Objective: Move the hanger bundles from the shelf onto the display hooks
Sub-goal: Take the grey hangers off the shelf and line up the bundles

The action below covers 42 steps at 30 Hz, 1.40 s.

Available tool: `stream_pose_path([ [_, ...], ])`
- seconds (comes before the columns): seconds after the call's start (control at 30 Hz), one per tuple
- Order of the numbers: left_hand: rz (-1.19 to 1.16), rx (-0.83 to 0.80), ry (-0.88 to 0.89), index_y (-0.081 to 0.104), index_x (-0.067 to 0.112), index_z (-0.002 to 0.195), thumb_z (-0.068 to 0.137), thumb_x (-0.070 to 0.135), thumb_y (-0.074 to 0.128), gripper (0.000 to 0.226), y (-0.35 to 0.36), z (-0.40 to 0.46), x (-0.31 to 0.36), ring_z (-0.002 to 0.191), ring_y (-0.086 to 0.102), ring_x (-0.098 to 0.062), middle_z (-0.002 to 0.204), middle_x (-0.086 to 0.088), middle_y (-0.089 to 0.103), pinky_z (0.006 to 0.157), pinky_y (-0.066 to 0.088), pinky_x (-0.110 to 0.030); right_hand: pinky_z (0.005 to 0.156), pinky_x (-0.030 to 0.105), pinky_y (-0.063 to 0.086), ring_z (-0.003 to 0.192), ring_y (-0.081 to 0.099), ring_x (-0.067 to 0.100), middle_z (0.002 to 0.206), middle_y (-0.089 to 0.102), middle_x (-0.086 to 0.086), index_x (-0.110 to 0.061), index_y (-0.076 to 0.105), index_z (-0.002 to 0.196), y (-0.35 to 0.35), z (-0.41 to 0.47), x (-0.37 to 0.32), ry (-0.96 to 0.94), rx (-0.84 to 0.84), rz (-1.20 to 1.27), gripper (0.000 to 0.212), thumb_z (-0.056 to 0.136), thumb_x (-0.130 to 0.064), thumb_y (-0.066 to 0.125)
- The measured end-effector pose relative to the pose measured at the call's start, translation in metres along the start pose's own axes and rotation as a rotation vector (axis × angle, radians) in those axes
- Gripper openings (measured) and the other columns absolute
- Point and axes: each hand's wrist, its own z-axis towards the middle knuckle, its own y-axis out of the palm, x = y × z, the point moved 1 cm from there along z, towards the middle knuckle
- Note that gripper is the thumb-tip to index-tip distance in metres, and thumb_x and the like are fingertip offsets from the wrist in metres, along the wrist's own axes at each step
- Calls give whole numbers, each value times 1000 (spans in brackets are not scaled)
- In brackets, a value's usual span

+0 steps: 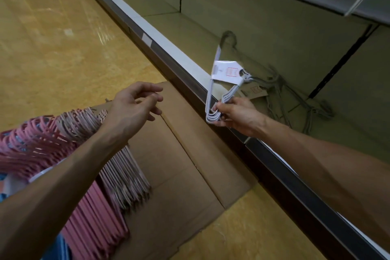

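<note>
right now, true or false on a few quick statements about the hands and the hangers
1. The right hand holds a white hanger bundle by one corner. True.
2. The left hand has a grip on a pink hanger. False: it is open and holds nothing.
3. Pink hangers lie on the shelf. False: they hang below the left forearm, off the shelf.
4. A paper label wraps the white bundle. True.
5. A cardboard box sits on the floor beside the shelf. True.
</note>
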Motion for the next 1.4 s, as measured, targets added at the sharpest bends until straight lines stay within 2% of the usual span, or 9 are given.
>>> stream_pose_path([
  [0.17,43,5,25,65,22,114,100,17,56,17,-12,-6,6,85,70,-15,105,-1,67,70,57,-28,82,56,59,91,72,39,96,70,25,2,56,110,38,-16,1,-61,-105,-278,18,94,-4,63],
  [0.3,66,28,29,66,21,114,99,16,58,17,-28,-10,12,84,71,-17,104,-2,67,69,58,-30,65,39,63,91,72,37,104,65,32,1,53,116,70,-32,2,-89,-228,-400,26,94,-5,64],
  [0.43,71,55,38,63,22,120,98,16,60,22,-42,-15,16,82,71,-17,101,2,66,69,60,-32,71,44,63,85,74,31,105,68,22,-6,53,118,99,-45,4,-130,-373,-564,28,94,-11,66],
  [0.57,61,47,50,45,29,141,93,21,68,54,-52,-17,23,84,73,-16,111,1,65,72,61,-36,71,40,63,83,74,25,102,69,10,-12,53,117,124,-59,9,-156,-481,-711,26,95,-20,65],
  [0.73,156,-36,60,29,40,150,87,31,75,79,-57,-21,27,80,70,-11,114,12,59,64,59,-24,65,34,63,80,72,22,102,65,4,-18,49,113,152,-79,20,-160,-511,-780,28,93,-26,67],
  [0.83,210,-2,106,37,38,147,86,29,76,73,-57,-25,27,84,67,-10,113,12,59,67,56,-23,70,39,63,82,72,22,106,65,4,-19,48,116,163,-83,23,-160,-517,-768,33,92,-30,68],
  [1.03,142,104,130,50,31,136,89,19,74,54,-69,-21,25,75,73,-9,102,4,71,63,58,-18,62,29,61,76,73,19,100,66,4,-17,49,115,169,-87,20,-111,-469,-697,38,88,-28,73],
  [1.2,51,94,132,56,28,132,87,15,74,50,-78,-21,16,77,73,-9,92,-2,76,67,55,-18,63,27,60,75,71,18,99,67,4,-18,55,110,164,-78,17,3,-547,-637,20,94,-22,66],
  [1.4,421,32,107,49,37,138,90,34,70,51,-88,-11,13,92,65,-5,111,4,66,77,50,-21,74,36,63,91,71,21,105,68,4,-14,58,125,168,-59,24,-26,-492,-791,33,94,-25,64],
])
